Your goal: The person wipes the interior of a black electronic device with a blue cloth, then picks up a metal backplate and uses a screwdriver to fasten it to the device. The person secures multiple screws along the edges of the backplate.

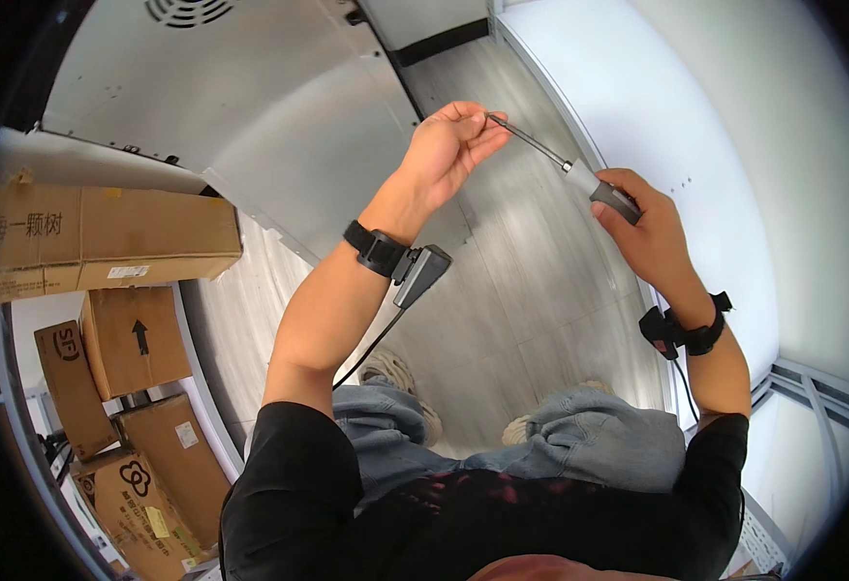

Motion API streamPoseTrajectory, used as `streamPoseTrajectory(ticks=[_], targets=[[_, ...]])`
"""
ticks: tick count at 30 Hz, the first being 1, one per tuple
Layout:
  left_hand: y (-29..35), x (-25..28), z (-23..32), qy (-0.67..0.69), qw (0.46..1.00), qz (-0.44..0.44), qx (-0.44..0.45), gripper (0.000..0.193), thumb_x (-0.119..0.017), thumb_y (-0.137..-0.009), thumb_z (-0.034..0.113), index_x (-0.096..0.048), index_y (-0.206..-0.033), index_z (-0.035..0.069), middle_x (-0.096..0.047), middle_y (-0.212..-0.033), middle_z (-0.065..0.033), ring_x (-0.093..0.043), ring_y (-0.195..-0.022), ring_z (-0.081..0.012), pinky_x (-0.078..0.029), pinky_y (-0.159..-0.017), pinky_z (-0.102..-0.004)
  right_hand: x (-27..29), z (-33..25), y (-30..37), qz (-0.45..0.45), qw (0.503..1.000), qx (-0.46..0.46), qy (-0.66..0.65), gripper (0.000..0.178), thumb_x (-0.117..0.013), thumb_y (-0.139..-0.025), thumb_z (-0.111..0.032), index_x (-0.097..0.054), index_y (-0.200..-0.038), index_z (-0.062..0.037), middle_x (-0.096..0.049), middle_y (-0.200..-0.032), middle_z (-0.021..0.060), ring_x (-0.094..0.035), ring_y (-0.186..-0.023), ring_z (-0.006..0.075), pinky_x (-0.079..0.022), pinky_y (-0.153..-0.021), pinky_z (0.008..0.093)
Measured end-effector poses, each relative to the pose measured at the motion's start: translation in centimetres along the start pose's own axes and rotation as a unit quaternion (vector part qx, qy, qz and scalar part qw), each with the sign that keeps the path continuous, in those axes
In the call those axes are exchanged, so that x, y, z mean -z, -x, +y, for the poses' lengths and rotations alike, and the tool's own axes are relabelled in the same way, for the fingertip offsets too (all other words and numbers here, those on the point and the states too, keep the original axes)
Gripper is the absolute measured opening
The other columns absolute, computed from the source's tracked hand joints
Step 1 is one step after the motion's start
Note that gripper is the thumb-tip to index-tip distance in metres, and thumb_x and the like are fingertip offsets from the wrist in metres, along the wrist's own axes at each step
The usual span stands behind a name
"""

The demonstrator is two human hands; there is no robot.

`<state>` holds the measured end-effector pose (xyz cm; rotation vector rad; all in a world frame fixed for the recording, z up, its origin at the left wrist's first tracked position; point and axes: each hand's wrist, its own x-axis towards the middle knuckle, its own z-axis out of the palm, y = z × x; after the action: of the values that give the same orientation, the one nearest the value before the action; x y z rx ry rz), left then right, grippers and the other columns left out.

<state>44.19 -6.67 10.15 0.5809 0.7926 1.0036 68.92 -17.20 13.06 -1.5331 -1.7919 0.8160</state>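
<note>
My right hand (pixel 652 232) is wrapped round the grey handle of a screwdriver (pixel 585 180). Its long metal shaft slants up and left toward my other hand. At the tip, the thumb and fingers of my left hand (pixel 447 150) are pinched together. Whatever small thing they hold there is too small to make out. Both hands are raised above the floor. Beyond my left hand stands a large silver metal panel (pixel 279 107), with vent slots at its top and small holes along its edge.
Cardboard boxes (pixel 138 339) are stacked on a shelf at the left. Along the right runs a white surface (pixel 705 145) with a raised edge. Wood-look floor (pixel 502 281) lies below. Each wrist wears a black strap with a device (pixel 422 276) and cable.
</note>
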Motion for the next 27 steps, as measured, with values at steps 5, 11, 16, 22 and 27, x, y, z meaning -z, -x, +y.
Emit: streamPoseTrajectory(ticks=[5,11,16,22,27], targets=[[1.7,-0.3,5.3,0.008,0.998,0.035,-0.055,0.010,-0.044,-0.096,0.002,-0.054,-0.095,-0.001,-0.061,-0.105,-0.0170,-0.064,-0.092,-0.0215,-0.058,-0.085,-0.0288,0.7,-6.4,-2.7,0.022,0.993,0.079,0.087,0.026,-0.065,-0.084,-0.015,-0.062,-0.109,-0.0056,-0.067,-0.088,0.0135,-0.064,-0.071,0.0266,-0.050,-0.067,0.0323],[3.1,0.9,10.3,0.051,0.992,0.006,-0.112,0.010,-0.043,-0.096,0.000,-0.052,-0.096,-0.003,-0.060,-0.105,-0.0169,-0.064,-0.094,-0.0214,-0.058,-0.085,-0.0282,0.1,-12.4,-4.6,0.084,0.963,0.186,0.178,0.025,-0.067,-0.081,-0.014,-0.063,-0.105,-0.0075,-0.064,-0.080,0.0103,-0.062,-0.064,0.0277,-0.049,-0.059,0.0341],[4.0,2.3,11.9,0.066,0.989,0.030,-0.129,0.008,-0.044,-0.095,0.000,-0.052,-0.096,-0.003,-0.060,-0.103,-0.0172,-0.065,-0.091,-0.0223,-0.060,-0.082,-0.0274,-1.9,-15.1,-5.2,0.110,0.951,0.200,0.209,0.023,-0.069,-0.079,-0.014,-0.064,-0.101,-0.0099,-0.062,-0.076,0.0087,-0.061,-0.061,0.0277,-0.048,-0.056,0.0351],[3.4,5.4,11.3,-0.012,0.997,0.043,-0.064,0.010,-0.045,-0.095,0.002,-0.052,-0.096,-0.005,-0.062,-0.098,-0.0173,-0.067,-0.085,-0.0219,-0.061,-0.077,-0.0253,-5.0,-14.6,-4.5,0.120,0.959,0.149,0.207,0.024,-0.070,-0.076,-0.014,-0.064,-0.099,-0.0106,-0.061,-0.076,0.0093,-0.062,-0.063,0.0291,-0.048,-0.056,0.0365],[2.4,6.9,10.0,-0.002,0.998,0.052,-0.021,0.014,-0.043,-0.097,0.005,-0.053,-0.097,-0.005,-0.062,-0.098,-0.0175,-0.067,-0.084,-0.0216,-0.062,-0.075,-0.0254,-8.1,-14.1,-3.9,0.133,0.968,0.097,0.190,0.022,-0.069,-0.074,-0.014,-0.063,-0.095,-0.0096,-0.061,-0.076,0.0111,-0.062,-0.065,0.0306,-0.048,-0.056,0.0380]])
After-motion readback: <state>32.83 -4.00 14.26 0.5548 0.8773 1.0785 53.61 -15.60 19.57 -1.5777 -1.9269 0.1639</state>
